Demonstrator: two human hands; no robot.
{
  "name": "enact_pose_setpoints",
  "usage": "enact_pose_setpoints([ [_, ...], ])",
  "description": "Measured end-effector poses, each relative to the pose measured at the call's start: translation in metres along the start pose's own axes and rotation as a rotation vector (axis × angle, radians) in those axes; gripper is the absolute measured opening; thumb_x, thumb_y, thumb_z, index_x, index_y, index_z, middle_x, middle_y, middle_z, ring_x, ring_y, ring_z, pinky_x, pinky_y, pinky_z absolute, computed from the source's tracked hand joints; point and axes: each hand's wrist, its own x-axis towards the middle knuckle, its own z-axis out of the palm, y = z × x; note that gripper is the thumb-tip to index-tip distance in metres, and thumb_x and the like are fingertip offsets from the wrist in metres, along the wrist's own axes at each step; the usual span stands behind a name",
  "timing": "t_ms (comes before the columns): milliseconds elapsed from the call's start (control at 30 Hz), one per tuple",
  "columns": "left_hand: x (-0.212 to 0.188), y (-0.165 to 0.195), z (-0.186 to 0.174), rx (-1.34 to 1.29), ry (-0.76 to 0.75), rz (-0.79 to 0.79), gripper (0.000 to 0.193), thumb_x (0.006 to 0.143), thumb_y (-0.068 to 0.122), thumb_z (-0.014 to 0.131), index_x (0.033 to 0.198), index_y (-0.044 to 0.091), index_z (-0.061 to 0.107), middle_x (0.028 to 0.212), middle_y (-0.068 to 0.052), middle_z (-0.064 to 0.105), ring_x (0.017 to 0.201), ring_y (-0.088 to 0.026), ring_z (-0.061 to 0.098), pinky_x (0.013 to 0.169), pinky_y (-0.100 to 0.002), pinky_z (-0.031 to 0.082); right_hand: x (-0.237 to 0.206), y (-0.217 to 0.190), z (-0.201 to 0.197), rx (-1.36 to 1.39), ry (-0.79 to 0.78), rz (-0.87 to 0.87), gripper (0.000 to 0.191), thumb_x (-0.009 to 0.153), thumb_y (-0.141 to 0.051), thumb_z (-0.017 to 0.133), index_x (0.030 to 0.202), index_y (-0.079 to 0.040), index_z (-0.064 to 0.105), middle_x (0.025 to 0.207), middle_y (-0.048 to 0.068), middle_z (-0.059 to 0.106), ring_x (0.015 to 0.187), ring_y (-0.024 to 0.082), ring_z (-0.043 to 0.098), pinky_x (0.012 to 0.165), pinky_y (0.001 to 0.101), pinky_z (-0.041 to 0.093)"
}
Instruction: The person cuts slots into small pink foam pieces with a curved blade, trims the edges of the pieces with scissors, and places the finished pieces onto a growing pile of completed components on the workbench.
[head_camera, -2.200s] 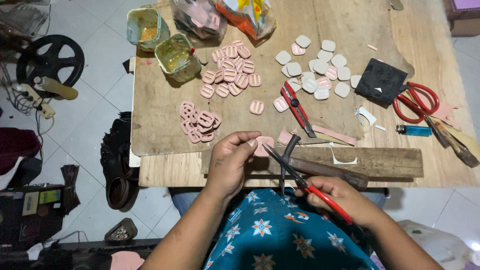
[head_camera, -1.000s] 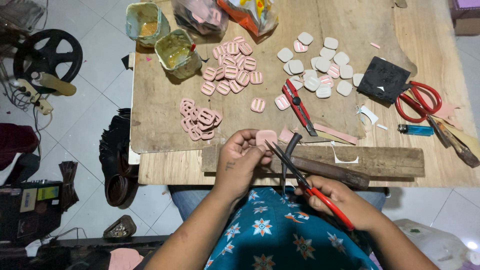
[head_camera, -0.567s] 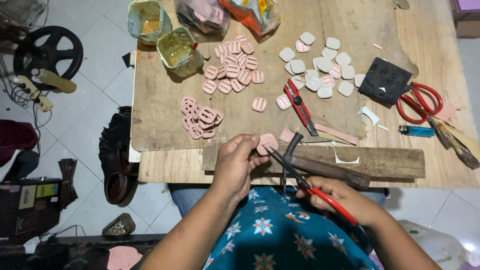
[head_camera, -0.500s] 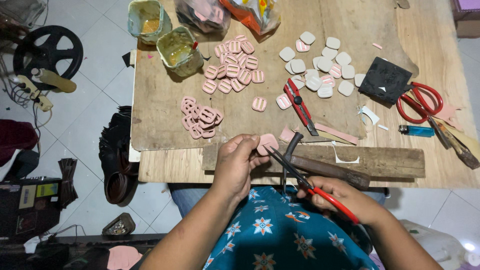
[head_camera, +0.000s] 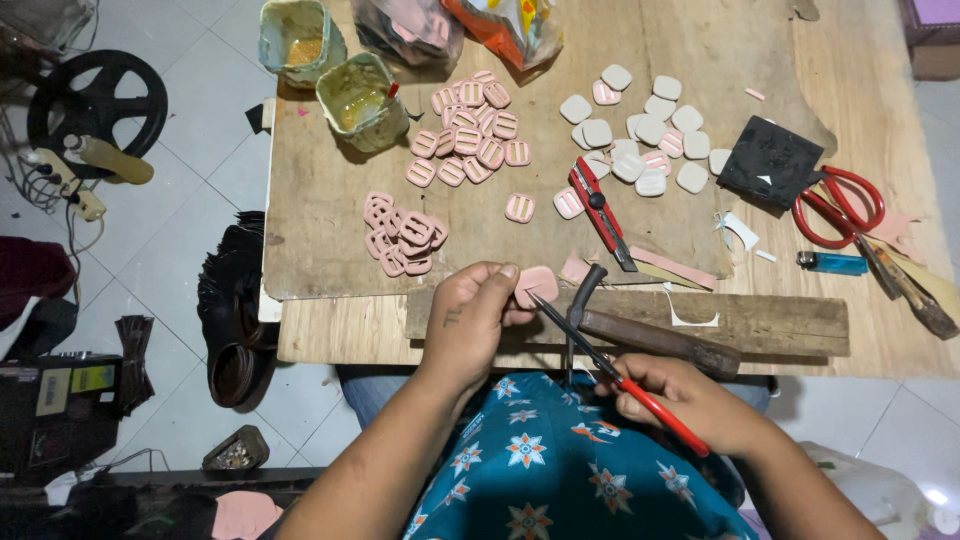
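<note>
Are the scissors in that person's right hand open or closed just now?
Open. The red-handled scissors in the right hand show two blades spread apart, their tips meeting the pink piece pinched in the left hand.

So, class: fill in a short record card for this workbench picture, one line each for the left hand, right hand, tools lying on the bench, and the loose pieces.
Left hand: pinches a pink piece over the bench edge.
Right hand: grips red-handled scissors, tips at the pink piece.
Tools on bench: hammer, red utility knife, second red scissors, blue lighter.
Loose pieces: pink buckles; pale covered pieces.
</note>
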Motion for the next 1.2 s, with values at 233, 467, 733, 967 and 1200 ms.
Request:
enact_pose_setpoints([
  [233,-0.001,-0.002,-0.003,0.069,-0.04,0.044,0.027,0.101,0.021,0.058,0.093,-0.002,0.07,0.082,-0.007,0.072,0.07,-0.011,0.065,0.068,-0.026,0.054,0.0,0.001,0.005,0.009,0.055,-0.003,0.039,0.088,-0.034,0.071,0.111,-0.003,0.071,0.1,0.002,0.073,0.089,0.009,0.06,0.081,0.0259,0.05],
  [467,0.003,-0.002,-0.005,0.055,-0.027,-0.036,0.028,0.1,0.022,0.057,0.091,-0.001,0.07,0.083,-0.009,0.076,0.07,-0.012,0.07,0.067,-0.025,0.057,0.001,-0.003,0.008,-0.042,0.129,0.055,0.029,0.085,-0.029,0.076,0.098,-0.003,0.074,0.085,-0.001,0.07,0.077,0.006,0.057,0.07,0.0246,0.049],
  [733,0.004,-0.01,-0.006,0.045,0.009,-0.064,0.028,0.101,0.02,0.056,0.091,-0.002,0.07,0.081,-0.01,0.075,0.068,-0.012,0.069,0.064,-0.024,0.056,0.001,-0.001,0.014,0.011,0.157,0.095,0.023,0.088,-0.025,0.076,0.087,-0.002,0.071,0.073,-0.005,0.057,0.068,0.006,0.048,0.06,0.0256,0.041],
  [967,0.01,-0.026,-0.011,-0.058,0.027,0.039,0.023,0.103,0.018,0.061,0.094,-0.001,0.068,0.078,-0.008,0.07,0.067,-0.011,0.062,0.061,-0.023,0.049,-0.001,0.008,0.017,-0.115,0.202,0.026,0.026,0.082,-0.024,0.082,0.087,-0.001,0.07,0.073,0.0,0.06,0.069,0.008,0.052,0.062,0.0267,0.045],
  [1200,0.0,-0.015,0.001,-0.206,-0.022,0.019,0.015,0.093,0.004,0.063,0.107,0.005,0.058,0.091,-0.012,0.073,0.078,-0.015,0.071,0.068,-0.026,0.058,-0.005,0.0,0.004,-0.142,0.098,-0.149,0.036,0.09,-0.036,0.066,0.107,-0.004,0.067,0.103,0.006,0.073,0.094,0.013,0.064,0.087,0.03,0.051],
])
